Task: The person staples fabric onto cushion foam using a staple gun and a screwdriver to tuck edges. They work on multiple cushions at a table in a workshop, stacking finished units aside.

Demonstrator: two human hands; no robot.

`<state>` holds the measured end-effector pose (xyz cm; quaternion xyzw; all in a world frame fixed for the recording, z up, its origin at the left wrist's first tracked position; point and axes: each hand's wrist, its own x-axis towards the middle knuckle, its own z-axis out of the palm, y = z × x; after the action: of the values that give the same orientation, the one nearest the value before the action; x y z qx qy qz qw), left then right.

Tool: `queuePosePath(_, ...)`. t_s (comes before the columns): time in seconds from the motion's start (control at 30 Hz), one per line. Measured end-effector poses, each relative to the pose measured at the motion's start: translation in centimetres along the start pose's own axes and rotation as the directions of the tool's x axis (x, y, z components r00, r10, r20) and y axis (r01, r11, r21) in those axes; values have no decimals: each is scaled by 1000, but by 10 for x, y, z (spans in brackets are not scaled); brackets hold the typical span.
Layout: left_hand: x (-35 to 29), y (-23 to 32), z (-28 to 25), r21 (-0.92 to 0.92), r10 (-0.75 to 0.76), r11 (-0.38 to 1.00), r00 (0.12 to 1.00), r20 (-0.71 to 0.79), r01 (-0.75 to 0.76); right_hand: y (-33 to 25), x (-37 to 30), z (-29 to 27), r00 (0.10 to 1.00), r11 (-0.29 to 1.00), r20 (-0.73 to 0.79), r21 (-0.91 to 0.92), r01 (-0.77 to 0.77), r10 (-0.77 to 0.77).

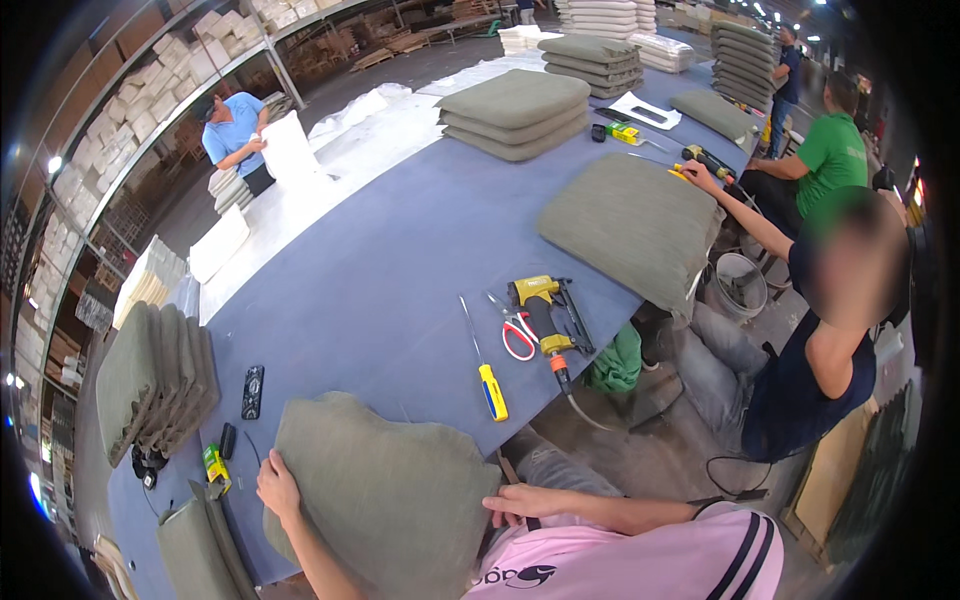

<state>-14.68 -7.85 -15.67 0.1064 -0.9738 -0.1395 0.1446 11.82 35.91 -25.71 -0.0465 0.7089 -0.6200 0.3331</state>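
Note:
A grey-green fabric seat cushion (385,490) lies at the near edge of the table, partly over my lap. My left hand (279,487) holds its left edge, fingers bent along the side. On the cushion's right corner, my right hand (518,503) grips the edge with its fingertips partly hidden beneath. Beyond the cushion are a screwdriver (490,385) with a yellow and blue handle, red-and-white-handled scissors (519,335) and a yellow and black pneumatic staple gun (545,318) with its hose attached.
Stacked cushions stand at left (165,375) and far (515,110) on the blue-topped table (350,300). A black remote-like object (253,392) and a yellow-green box (216,465) lie left. At right, a seated co-worker (800,390) touches another cushion (630,220); a bucket (738,284) stands nearby.

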Motion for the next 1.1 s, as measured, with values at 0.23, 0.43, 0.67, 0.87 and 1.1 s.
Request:
queuePosePath(0.23,-44,-58,-32,-398,-34,912,946,-323,-103,-59,-64,-14,987,959,24,-231,162,-161)
queuePosePath(0.43,-100,143,11,-457,231,847,962,-143,-271,-218,-81,-72,594,611,-200,-452,649,-779)
queuePosePath(0.67,-128,217,29,-568,337,769,941,-30,-294,-275,-62,-128,353,390,-209,-709,588,-912)
queuePosePath(0.87,-135,201,29,-603,282,762,959,-20,-237,-107,-33,-106,439,504,-332,-782,367,-835)
queuePosePath(1.1,-158,174,34,-645,145,758,989,24,-96,29,-89,-18,792,947,-545,-298,123,-275)
